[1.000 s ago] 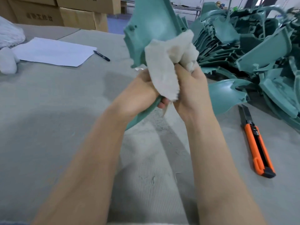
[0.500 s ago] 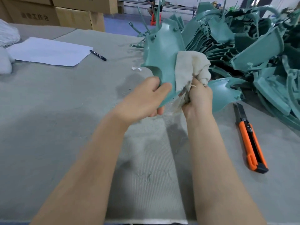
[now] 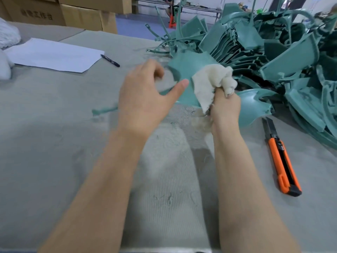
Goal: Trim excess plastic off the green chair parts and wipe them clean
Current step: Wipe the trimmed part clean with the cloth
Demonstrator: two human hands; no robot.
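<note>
Head view: wide-open left hand [image 3: 144,95] let go of green part [image 3: 189,70]; right hand [image 3: 226,108] squeezes cloth [image 3: 209,79]. Wiping seems done.

Green chair part [image 3: 189,70] leans near the pile [image 3: 273,52], cream cloth [image 3: 209,81] against it.

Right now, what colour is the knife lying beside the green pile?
The utility knife is orange with black trim, best seen in the head view.
</note>
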